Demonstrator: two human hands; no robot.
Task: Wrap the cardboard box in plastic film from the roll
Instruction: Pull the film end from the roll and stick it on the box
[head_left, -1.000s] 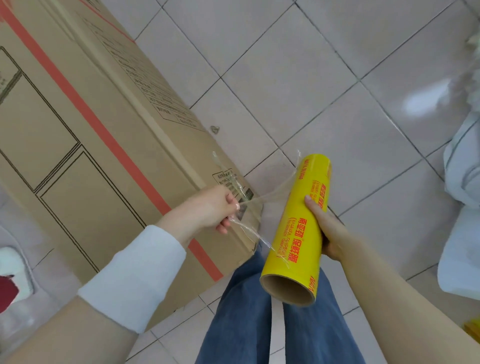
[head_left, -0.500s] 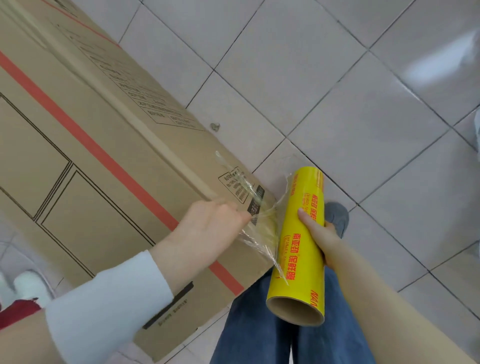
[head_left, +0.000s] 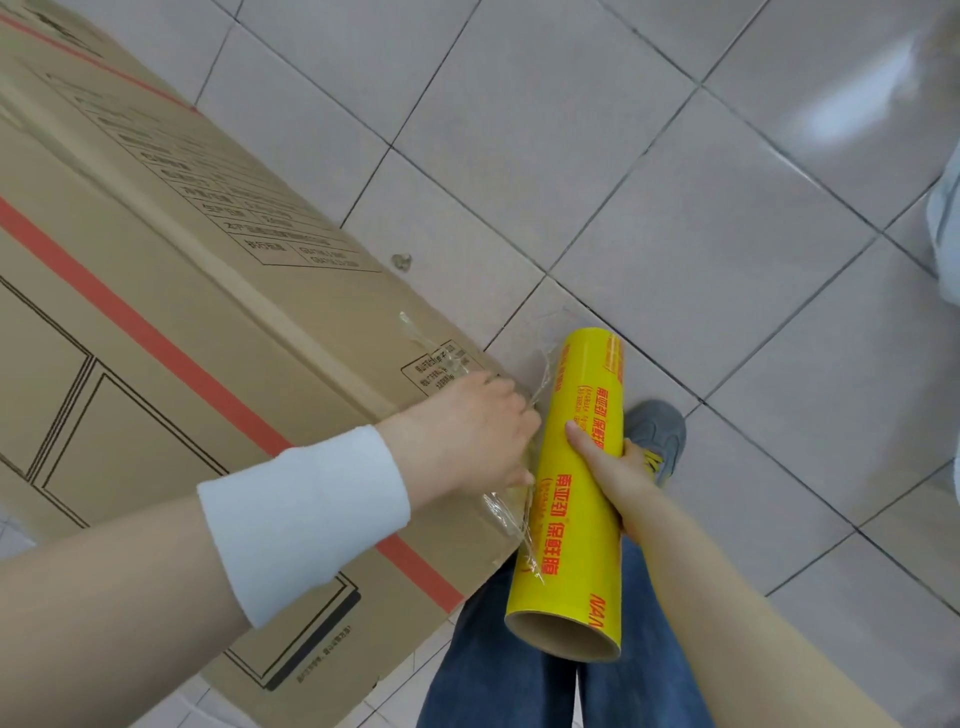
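Note:
A large brown cardboard box (head_left: 171, 332) with a red stripe fills the left of the head view. My left hand (head_left: 467, 441), with a white wristband, presses the free end of the clear plastic film (head_left: 511, 512) against the box's near corner. My right hand (head_left: 605, 467) grips a yellow film roll (head_left: 576, 499) with red lettering, held close to that corner with its open core end toward me. A short, crumpled stretch of film runs from the roll to the box.
Grey floor tiles (head_left: 675, 208) spread to the right of the box. My blue-jeaned legs (head_left: 498, 675) and a grey shoe (head_left: 657, 431) are below the roll. A pale cloth object (head_left: 945, 218) lies at the right edge.
The roll has moved left, close to the box corner, shortening the film stretch. My left hand has slid along the box edge to the corner and flattened onto the film.

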